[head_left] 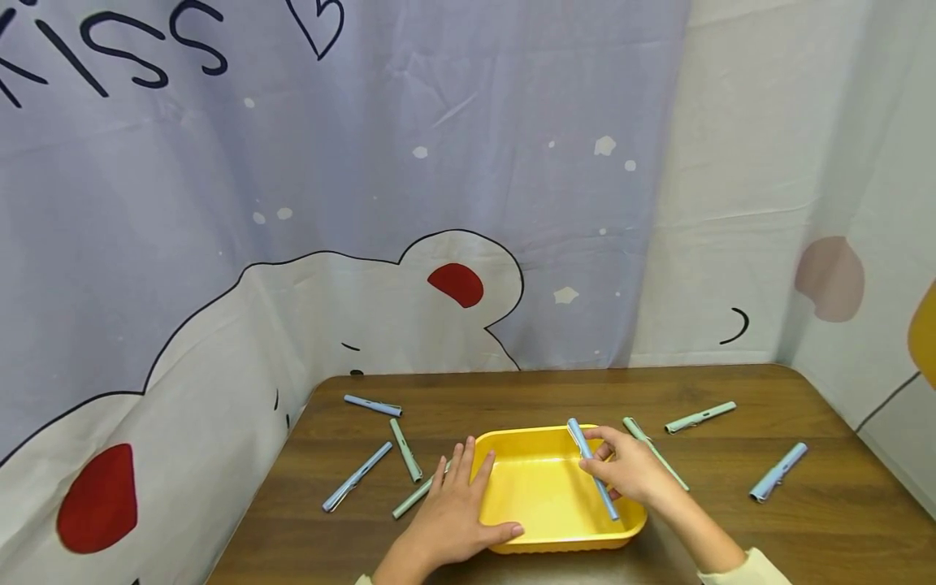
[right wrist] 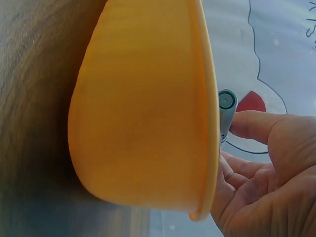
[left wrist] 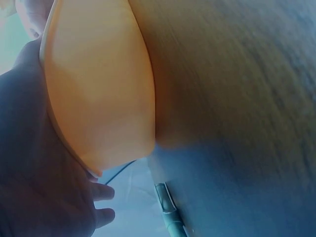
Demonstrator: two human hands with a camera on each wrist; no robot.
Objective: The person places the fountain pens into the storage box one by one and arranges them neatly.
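A yellow plastic tray [head_left: 544, 540] stands on the wooden table. My right hand [head_left: 629, 467] pinches a light blue pen [head_left: 594, 471] between thumb and fingers over the tray's right side, the pen tilted with its lower end towards me. In the right wrist view the end of that pen [right wrist: 227, 100] shows past the tray's rim [right wrist: 210, 98]. My left hand [head_left: 455, 512] lies with spread, straight fingers on the tray's left rim. A green pen [head_left: 413, 497] lies just left of that hand, its far end partly hidden by the fingers.
Left of the tray lie a blue pen [head_left: 357, 478], another blue pen [head_left: 373, 405] and a green pen [head_left: 405, 449]. On the right are a green pen [head_left: 654, 451] close by the right hand, another green pen [head_left: 700, 417] and a blue pen [head_left: 778, 473]. A printed curtain [head_left: 366, 203] hangs behind the table.
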